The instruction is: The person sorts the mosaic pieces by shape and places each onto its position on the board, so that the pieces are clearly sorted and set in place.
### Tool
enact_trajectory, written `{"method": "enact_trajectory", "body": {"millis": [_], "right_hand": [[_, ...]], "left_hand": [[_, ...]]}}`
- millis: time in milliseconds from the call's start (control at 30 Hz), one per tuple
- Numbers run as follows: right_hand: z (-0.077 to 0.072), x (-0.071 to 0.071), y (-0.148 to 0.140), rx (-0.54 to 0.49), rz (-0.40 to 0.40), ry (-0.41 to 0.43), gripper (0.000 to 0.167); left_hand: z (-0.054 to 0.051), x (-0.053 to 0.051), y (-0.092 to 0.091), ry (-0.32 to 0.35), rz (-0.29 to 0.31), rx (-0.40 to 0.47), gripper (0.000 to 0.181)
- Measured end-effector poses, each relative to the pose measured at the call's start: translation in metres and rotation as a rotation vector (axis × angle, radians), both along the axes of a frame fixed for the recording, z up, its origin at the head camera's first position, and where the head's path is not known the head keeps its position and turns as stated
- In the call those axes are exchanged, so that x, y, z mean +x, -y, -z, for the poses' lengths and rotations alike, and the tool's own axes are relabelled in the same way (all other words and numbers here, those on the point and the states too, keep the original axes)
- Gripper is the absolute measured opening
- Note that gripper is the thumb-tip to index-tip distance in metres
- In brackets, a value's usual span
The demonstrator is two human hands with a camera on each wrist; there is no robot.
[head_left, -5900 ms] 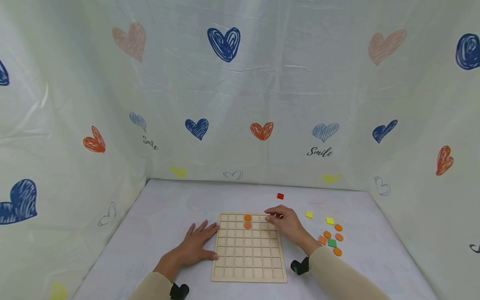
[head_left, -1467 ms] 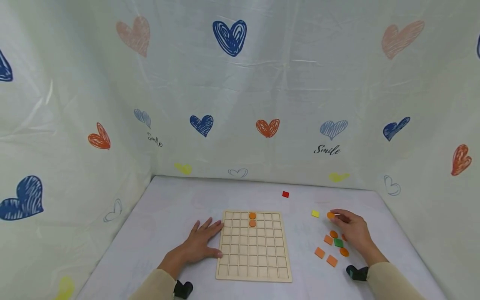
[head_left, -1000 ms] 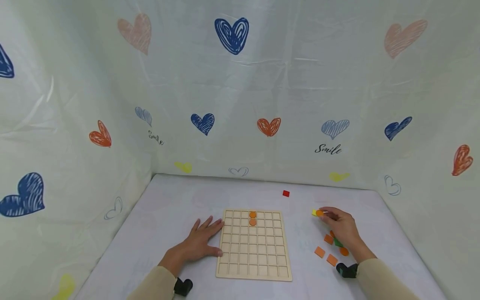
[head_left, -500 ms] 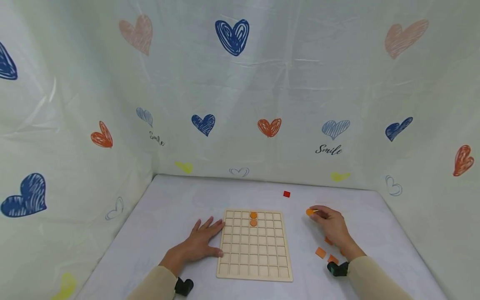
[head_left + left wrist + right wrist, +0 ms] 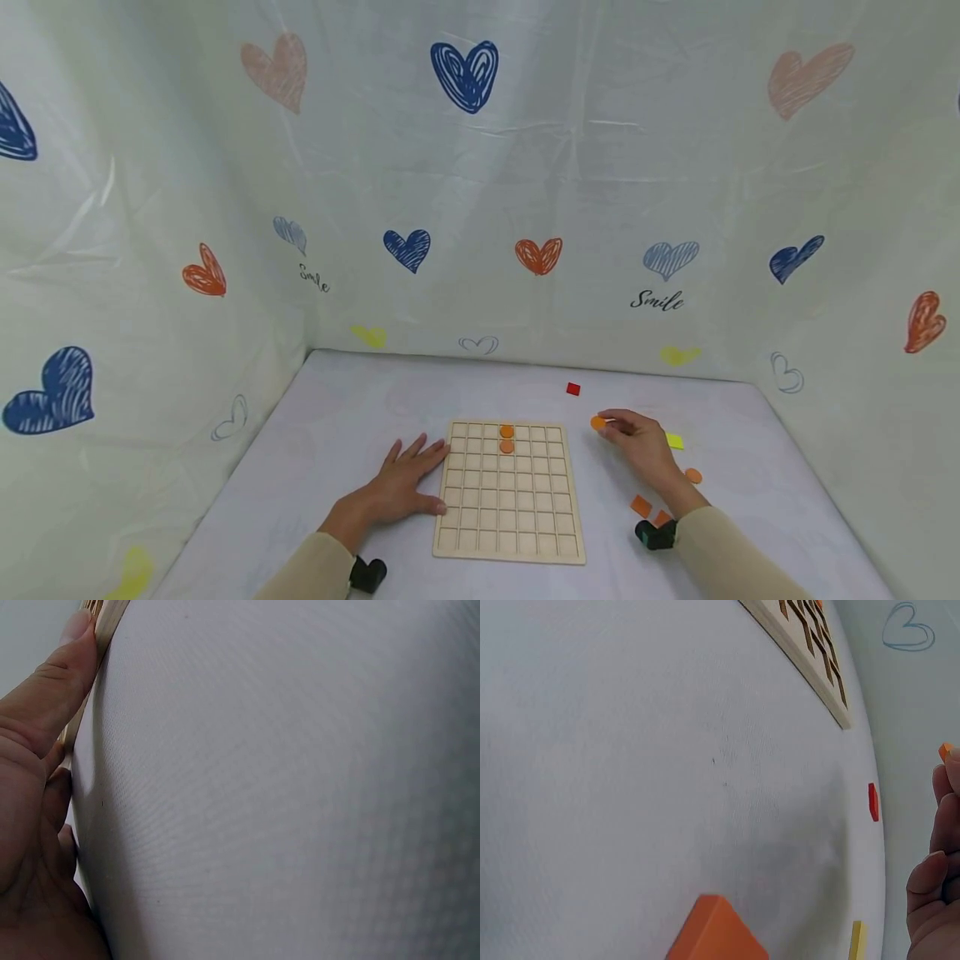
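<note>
An orange square [image 5: 662,518] is partly hidden by the black wrist device [image 5: 655,535] worn on the right wrist; a second orange square [image 5: 641,506] is seen just beside it; past the right forearm, a loose orange disc [image 5: 693,476] is shown and, farther off, a yellow square [image 5: 675,441], partly covered by that hand; two seated discs [image 5: 507,432] are set in the far two cells of one column of the wooden board [image 5: 507,501]; a red square [image 5: 573,389] is placed beyond the board; the pale table [image 5: 352,400] is enclosed by white sheeting [image 5: 480,192], printed with hearts and "Smile"; the board's left edge is touched by the left hand [image 5: 393,486], fingers spread; by the right hand [image 5: 647,446] the held disc [image 5: 597,423], orange, is pinched at the fingertips, near the board's far right corner.
</note>
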State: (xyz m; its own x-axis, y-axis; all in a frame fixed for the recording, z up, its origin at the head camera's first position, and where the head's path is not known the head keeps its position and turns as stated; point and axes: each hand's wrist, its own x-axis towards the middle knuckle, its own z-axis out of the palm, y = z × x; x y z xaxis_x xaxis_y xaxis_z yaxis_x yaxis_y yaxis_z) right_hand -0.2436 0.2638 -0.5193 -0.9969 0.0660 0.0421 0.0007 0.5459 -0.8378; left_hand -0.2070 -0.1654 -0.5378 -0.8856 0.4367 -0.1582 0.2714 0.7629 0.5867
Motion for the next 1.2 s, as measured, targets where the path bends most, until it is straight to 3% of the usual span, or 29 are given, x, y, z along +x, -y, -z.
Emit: {"method": "enact_trajectory", "body": {"millis": [900, 1200], "right_hand": [[0.005, -0.002, 0.072, -0.092, -0.081, -0.026, 0.020], [0.004, 0.000, 0.083, -0.116, -0.051, 0.004, 0.018]], "left_hand": [[0.001, -0.001, 0.001, -0.015, 0.022, -0.031, 0.101], [0.001, -0.001, -0.001, -0.011, 0.000, -0.016, 0.101]]}}
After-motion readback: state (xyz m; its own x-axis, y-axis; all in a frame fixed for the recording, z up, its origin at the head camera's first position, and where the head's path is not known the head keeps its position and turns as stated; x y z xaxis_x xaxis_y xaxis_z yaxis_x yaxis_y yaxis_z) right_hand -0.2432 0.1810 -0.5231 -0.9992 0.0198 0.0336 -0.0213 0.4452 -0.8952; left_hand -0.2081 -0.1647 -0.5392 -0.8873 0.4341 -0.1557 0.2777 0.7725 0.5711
